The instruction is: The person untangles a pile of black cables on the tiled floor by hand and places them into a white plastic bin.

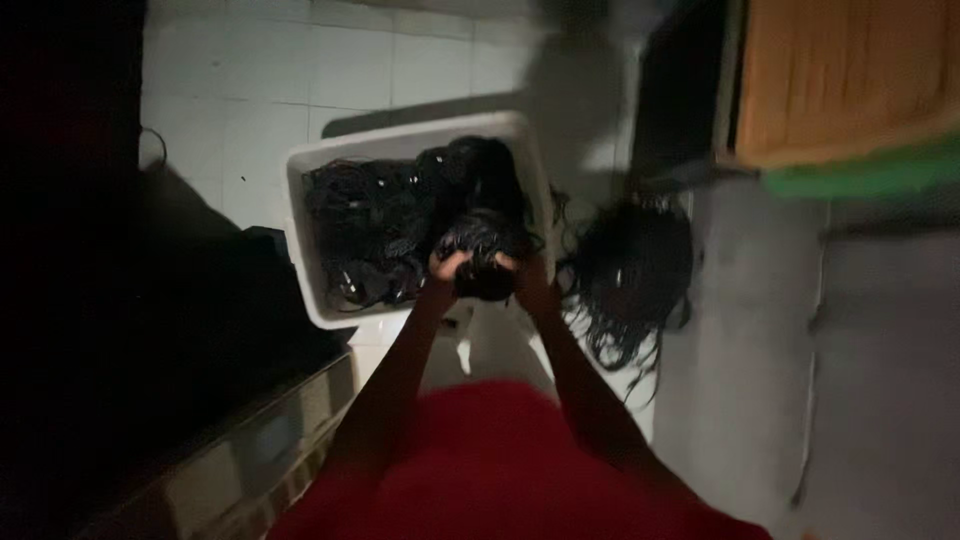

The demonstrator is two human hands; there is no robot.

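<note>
Both arms are reaching out from above a red garment [500, 470] toward a white plastic bin [305, 200] that is sitting on a pale tiled floor [250, 70]. The left hand [447, 265] and the right hand [522, 272] are closing around opposite sides of a black bundle of cords [485, 255], with the fingers curled in and gripping it between them; the picture is dim and soft, so how tightly they are squeezing cannot be told. The bundle is looking like a dark, glossy tangle of thin loops, gathered into a rounded clump, and it is hovering over the near right corner of the bin. Inside the bin more black cords [375, 225] are lying heaped, filling most of it. On the floor just right of the bin another loose pile of cords [630, 275] is spreading out, with strands trailing toward the near side. Far right, a wooden panel [835, 75] is showing above a green edge [870, 175].
</note>
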